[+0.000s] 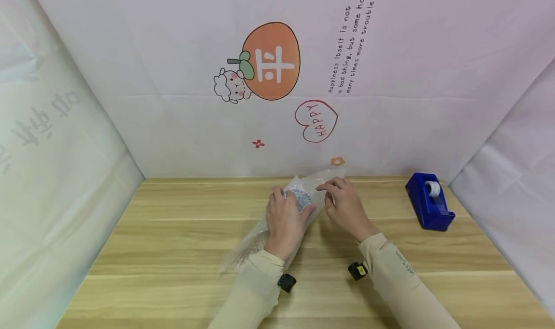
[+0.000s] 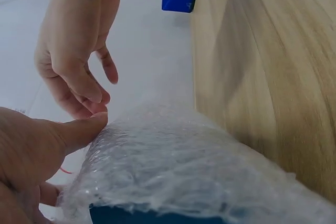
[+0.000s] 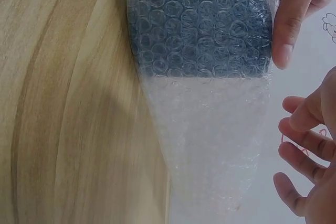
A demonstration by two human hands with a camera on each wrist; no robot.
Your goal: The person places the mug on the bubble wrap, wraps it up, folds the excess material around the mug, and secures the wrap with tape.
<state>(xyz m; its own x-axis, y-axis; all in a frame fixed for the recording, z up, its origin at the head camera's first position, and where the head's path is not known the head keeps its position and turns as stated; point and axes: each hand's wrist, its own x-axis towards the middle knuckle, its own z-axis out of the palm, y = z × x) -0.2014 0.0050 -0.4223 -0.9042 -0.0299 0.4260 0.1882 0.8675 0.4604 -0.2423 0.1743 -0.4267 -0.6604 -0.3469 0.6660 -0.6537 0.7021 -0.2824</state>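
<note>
A sheet of clear bubble wrap (image 1: pixel 256 237) runs slantwise on the table, folded round a dark blue object (image 3: pixel 205 30) whose kind the wrap obscures. My left hand (image 1: pixel 284 220) grips this bundle from above, thumb along its near side and fingers over the far side. In the left wrist view, a dark blue edge (image 2: pixel 152 215) shows under the bubble wrap (image 2: pixel 173 166). My right hand (image 1: pixel 344 206) hovers by the bundle's right end with loosely bent fingers and nothing between them. Its fingers (image 3: pixel 302 140) are apart from the wrap in the right wrist view.
A blue tape dispenser (image 1: pixel 427 203) with a white roll stands at the right rear of the wooden table (image 1: pixel 182 290). Behind the table rises a white printed cloth (image 1: pixel 182 117), and more pale cloth hangs at both sides.
</note>
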